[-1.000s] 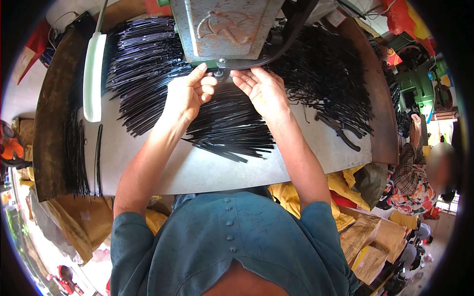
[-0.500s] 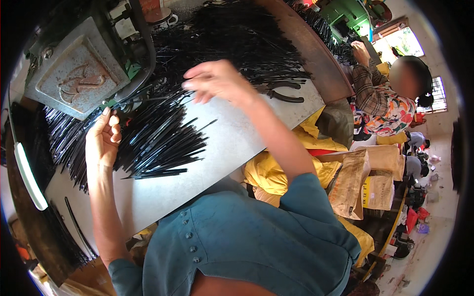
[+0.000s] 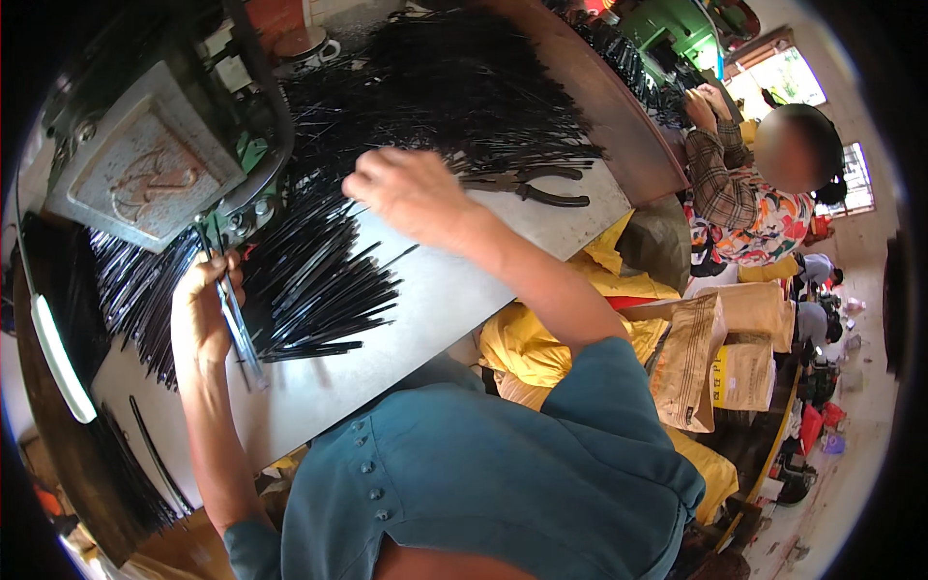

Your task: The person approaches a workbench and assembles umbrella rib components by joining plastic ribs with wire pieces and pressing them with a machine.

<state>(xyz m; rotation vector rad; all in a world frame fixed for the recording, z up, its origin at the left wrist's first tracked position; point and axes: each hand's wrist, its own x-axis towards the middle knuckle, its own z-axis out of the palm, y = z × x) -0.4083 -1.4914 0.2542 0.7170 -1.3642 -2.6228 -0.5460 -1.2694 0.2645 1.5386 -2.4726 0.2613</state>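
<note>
My left hand (image 3: pixel 200 314) is closed on a thin, glossy black strip (image 3: pixel 235 324), close below the head of a green press (image 3: pixel 145 164). The strip slants down past the fingers, and its lower end is blurred. My right hand (image 3: pixel 411 196) hovers over the near edge of a big heap of black strips (image 3: pixel 454 77). Its fingers look curled but are smeared by motion, and the fingertips are hidden. Between the hands lies a fanned pile of black strips (image 3: pixel 324 290) on the grey metal tabletop (image 3: pixel 348 377).
Black-handled pliers (image 3: pixel 541 184) lie right of my right hand. A lit tube lamp (image 3: pixel 60 358) stands at the left. Yellow sacks (image 3: pixel 527 348) and brown paper bags (image 3: pixel 686 362) are by the table's right edge. Another person (image 3: pixel 744 193) works at a green machine (image 3: pixel 667 43).
The strip in my left hand has swung from pointing up right to hanging down across the fingers. My right hand has dropped slightly, and its fingers have drawn in.
</note>
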